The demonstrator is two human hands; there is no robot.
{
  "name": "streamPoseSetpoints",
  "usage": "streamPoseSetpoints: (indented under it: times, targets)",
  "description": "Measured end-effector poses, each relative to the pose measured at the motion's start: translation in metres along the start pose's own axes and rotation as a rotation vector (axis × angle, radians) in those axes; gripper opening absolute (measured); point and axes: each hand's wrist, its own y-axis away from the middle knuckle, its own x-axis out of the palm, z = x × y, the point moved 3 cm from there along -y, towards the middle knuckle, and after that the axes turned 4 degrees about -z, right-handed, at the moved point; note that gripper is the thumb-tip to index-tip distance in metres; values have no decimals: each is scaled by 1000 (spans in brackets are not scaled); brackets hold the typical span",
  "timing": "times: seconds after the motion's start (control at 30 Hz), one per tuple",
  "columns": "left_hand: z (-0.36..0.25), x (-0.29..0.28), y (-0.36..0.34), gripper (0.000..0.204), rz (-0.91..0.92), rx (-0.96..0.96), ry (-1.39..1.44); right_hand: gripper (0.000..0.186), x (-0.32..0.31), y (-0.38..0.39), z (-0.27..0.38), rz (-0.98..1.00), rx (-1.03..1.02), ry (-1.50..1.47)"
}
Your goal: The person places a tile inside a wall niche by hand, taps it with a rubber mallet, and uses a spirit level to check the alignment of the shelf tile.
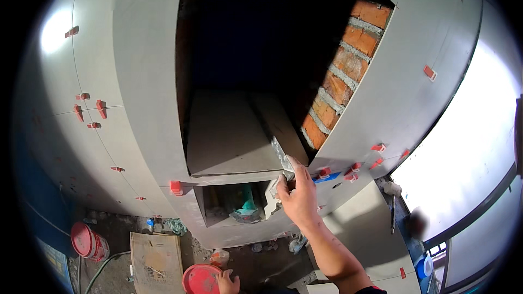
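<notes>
My right hand (298, 198) reaches up to the front right corner of the large wall opening. Its thumb and fingers are pinched together at the edge of the grey tile sill (231, 136), beside a whitish smeared strip (281, 155). What lies between the fingertips is too small to make out. Just below, a pale tile piece (271, 196) stands at the right side of a small niche holding a green object (248, 198). Low in the view, my left hand (227, 283), fingers somewhat apart, is by the rim of a red round lid (200, 279).
Exposed bricks (348, 65) line the opening's right side. Red tile-levelling wedges (176, 187) stick out of the tiled walls. A flattened cardboard box (157, 264), a red bucket (90, 239) and a hose (103, 271) are on the dirty floor. A tiled ledge (365, 228) lies to the right.
</notes>
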Motion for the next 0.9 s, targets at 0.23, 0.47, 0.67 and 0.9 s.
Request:
streamPoseSetpoints:
  times: [0.23,0.47,0.67,0.9]
  targets:
    - [36,-12,3,32,152,-223,-37,45,-2,1,-13,-53,-76,126]
    - [42,-3,-35,37,-163,66,-227,46,5,2,-7,-39,-45,90]
    - [-1,-17,-34,36,-93,-166,65,46,-1,4,-15,-27,20,121]
    - [22,6,-6,20,-98,-112,75,49,3,5,-22,-44,-109,203]
